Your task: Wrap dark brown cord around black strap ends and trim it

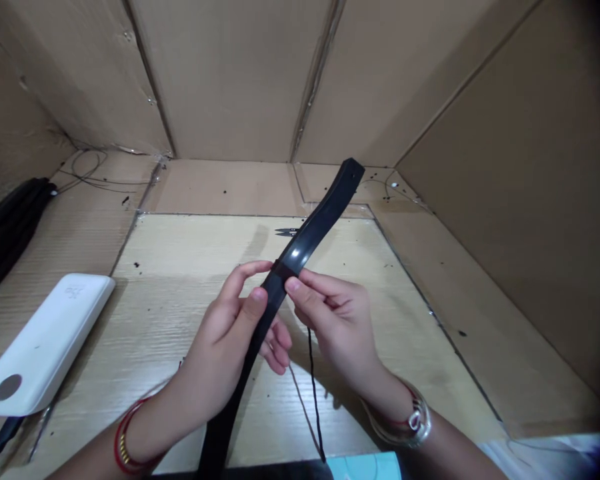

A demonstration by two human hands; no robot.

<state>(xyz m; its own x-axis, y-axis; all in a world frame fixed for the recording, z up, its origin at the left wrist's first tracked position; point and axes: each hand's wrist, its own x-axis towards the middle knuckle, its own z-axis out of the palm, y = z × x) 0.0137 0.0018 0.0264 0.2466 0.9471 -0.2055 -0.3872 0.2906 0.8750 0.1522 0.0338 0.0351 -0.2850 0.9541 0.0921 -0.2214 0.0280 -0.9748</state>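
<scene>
While gripping a glossy black curved strip (pixel 325 212) from both sides, holds it slantwise above a pale wood-grain board (pixel 165 293); points its long axis from the bottom edge, left of centre, away and up to the right, with a small hole near the far end; has a matte black band (pixel 284 269) lying across that axis, right between the two sets of fingertips; with left hand (pixel 220 333), lays thumb on the upper face just below the band, hooks index finger to the band's left edge, and leaves the lower fingers loosely curled behind the strip; with right hand (pixel 340 320), closes thumb and index finger in a pinch on the band's right edge, so nearer to it with that thumb than with the left; cannot tell whether nipping the strip's rim too, nor of any join between band and the black cord (pixel 311 373) hanging below. Beyond the strip, partly covered by it, has thread snips (pixel 286 232) on the board; off left, well apart, a white power bank (pixel 50 347).
</scene>
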